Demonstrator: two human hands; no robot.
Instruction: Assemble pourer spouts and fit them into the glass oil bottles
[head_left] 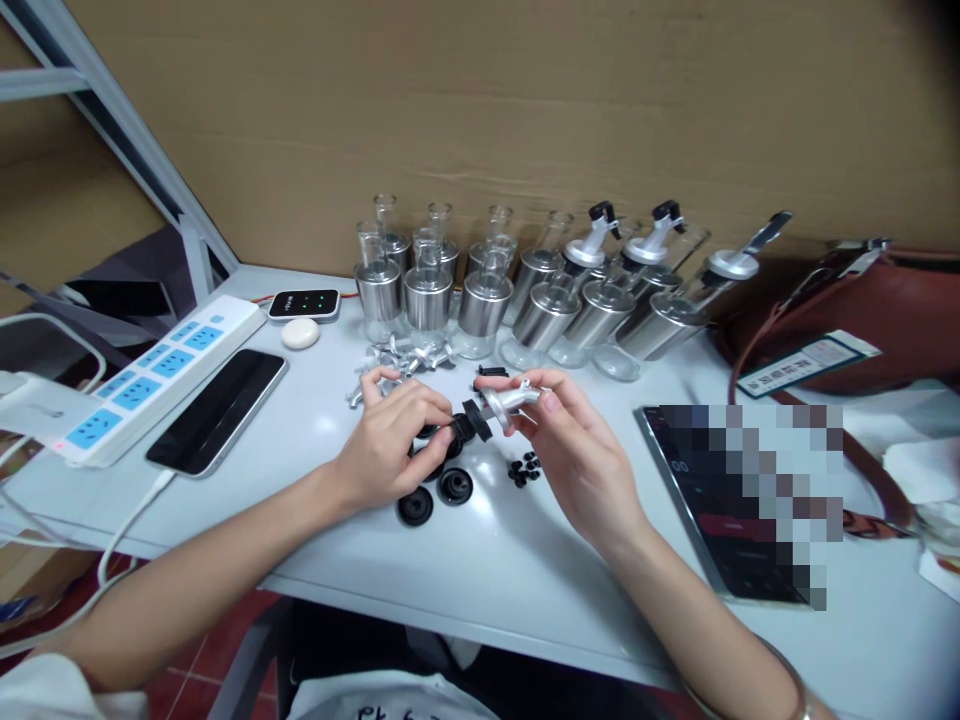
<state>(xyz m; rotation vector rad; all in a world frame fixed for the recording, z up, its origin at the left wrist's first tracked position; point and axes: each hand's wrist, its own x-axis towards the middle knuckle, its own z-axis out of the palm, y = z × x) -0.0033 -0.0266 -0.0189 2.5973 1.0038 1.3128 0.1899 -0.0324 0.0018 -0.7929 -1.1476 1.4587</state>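
Note:
My left hand (pixel 397 425) is closed in a pinch on a black rubber stopper (pixel 471 424) above the white table (pixel 480 560). My right hand (pixel 566 435) grips a silver metal pour spout (pixel 511 398), its end meeting the stopper. Under my hands lie loose black stoppers (pixel 435 492) and a small heap of tiny black caps (pixel 524 468). Behind my left hand sits a pile of silver spouts (pixel 409 357).
Several glass-and-steel dispenser bottles (pixel 480 290) line the cardboard back wall, three at the right fitted with spouts (pixel 600 235). A power strip (pixel 142 375), a phone (pixel 217 410) and a small charger (pixel 304 303) lie left. A tablet (pixel 742 500) and brown bag (pixel 885 320) lie right.

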